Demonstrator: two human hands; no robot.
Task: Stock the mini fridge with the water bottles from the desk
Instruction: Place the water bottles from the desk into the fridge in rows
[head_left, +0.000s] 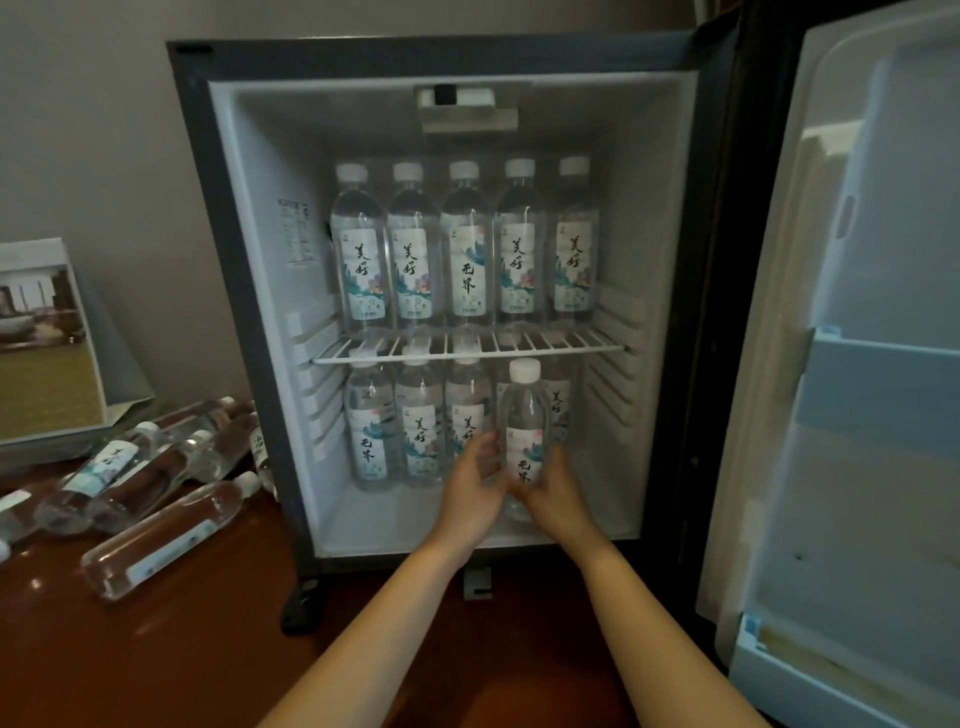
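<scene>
Held bottle (523, 415) upright, long axis vertical, white cap at 12 o'clock. It stands at the front of the mini fridge (270, 156) lower compartment, right of centre.

Left hand (475, 483) at its 8 o'clock, right hand (556, 491) at 4 o'clock. Fingers of both curl round the lower body. Base hidden; fingertips blurred.

Wire shelf (571, 345) carries five upright bottles (465, 249). Lower row (418, 421): three clear, one part-hidden behind the held bottle.

Loose bottles (166, 535) lie on the desk (156, 649) at the fridge's 8 o'clock, some cut off by the frame edge.
</scene>
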